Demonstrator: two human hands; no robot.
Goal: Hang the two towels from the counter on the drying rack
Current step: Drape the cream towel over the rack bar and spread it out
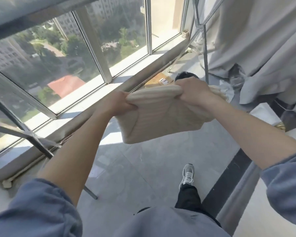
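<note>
head view: both hands, left (117, 104) and right (192, 92), seemingly fisted on towel (161, 117).

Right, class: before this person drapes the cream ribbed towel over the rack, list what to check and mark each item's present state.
1. Left hand grips an edge of the cream ribbed towel: ok.
2. Right hand grips the other edge: ok.
3. Towel spread flat: not ok, bunched and folded.
4. Towel clear of the grey tiled floor: ok.
5. Free bar on the grey metal drying rack: cannot tell.
</note>
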